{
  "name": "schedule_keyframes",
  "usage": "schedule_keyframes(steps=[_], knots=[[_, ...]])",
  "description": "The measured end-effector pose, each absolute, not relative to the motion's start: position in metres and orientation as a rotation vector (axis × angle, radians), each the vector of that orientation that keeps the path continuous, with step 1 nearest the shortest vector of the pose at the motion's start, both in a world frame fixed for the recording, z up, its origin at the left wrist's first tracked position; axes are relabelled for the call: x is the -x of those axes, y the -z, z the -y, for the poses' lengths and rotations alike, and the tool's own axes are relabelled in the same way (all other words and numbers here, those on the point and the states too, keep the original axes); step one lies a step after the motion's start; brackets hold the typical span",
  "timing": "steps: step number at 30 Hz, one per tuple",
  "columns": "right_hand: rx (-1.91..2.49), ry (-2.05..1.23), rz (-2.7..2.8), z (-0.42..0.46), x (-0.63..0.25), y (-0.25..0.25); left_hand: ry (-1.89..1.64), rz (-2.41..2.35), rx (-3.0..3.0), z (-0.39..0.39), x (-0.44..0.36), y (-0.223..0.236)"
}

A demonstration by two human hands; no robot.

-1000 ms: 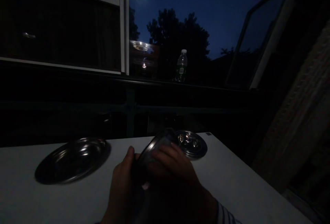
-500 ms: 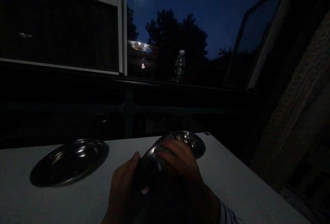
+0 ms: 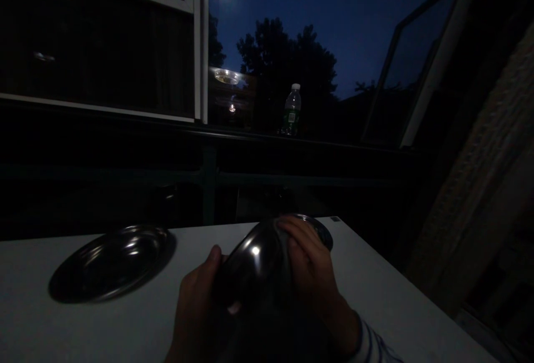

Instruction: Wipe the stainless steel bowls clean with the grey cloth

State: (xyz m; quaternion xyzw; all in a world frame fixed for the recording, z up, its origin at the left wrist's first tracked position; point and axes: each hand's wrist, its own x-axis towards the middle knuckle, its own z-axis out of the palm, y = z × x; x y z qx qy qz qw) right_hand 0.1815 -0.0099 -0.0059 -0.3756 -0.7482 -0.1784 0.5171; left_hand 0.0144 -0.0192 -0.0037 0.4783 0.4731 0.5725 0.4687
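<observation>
A shiny round metal plate (image 3: 250, 257) is held up on a tilt above the table. My left hand (image 3: 196, 290) grips its left edge, thumb on top and a fingertip showing lower down. My right hand (image 3: 311, 263) is bent over the plate's right side, its fingers pressing a dark greyish cloth (image 3: 285, 246) against the surface. The cloth's lower part is lost in shadow. Left of my hands, an oval-looking metal plate (image 3: 110, 263) lies on the white table (image 3: 375, 296). Another metal dish (image 3: 323, 232) sits behind my right hand, mostly hidden.
A plastic bottle (image 3: 292, 109) with a white cap and green label stands on the window ledge. Beyond the table is a dark window with an open pane (image 3: 413, 57). A patterned curtain (image 3: 484, 185) hangs at the right. The room is very dim.
My right hand has slid over the held plate towards its right edge, baring more of the shiny surface and covering more of the dish behind. My left hand keeps its grip.
</observation>
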Motion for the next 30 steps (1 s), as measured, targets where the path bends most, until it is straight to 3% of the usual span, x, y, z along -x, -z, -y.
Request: schedule_keyframes(steps=[9, 13, 20, 25, 30], knots=[[0.669, 0.596, 1.982, 0.024, -0.167, 0.004, -1.389, -1.124, -1.209, 0.025, -0.013, 0.002], [0.806, 0.452, 1.815, 0.016, -0.176, 0.003, -1.407, -1.152, -1.215, 0.025, -0.014, 0.004], [0.723, 0.673, 2.053, 0.03, -0.148, 0.011, -1.405, -1.027, -1.018, 0.02, -0.016, 0.006], [0.881, 0.522, 1.87, 0.014, -0.172, 0.007, -1.349, -0.916, -1.056, 0.021, -0.019, 0.011], [0.836, 0.66, 1.861, 0.024, -0.15, 0.011, -1.366, -0.893, -0.944, 0.024, -0.021, 0.01]])
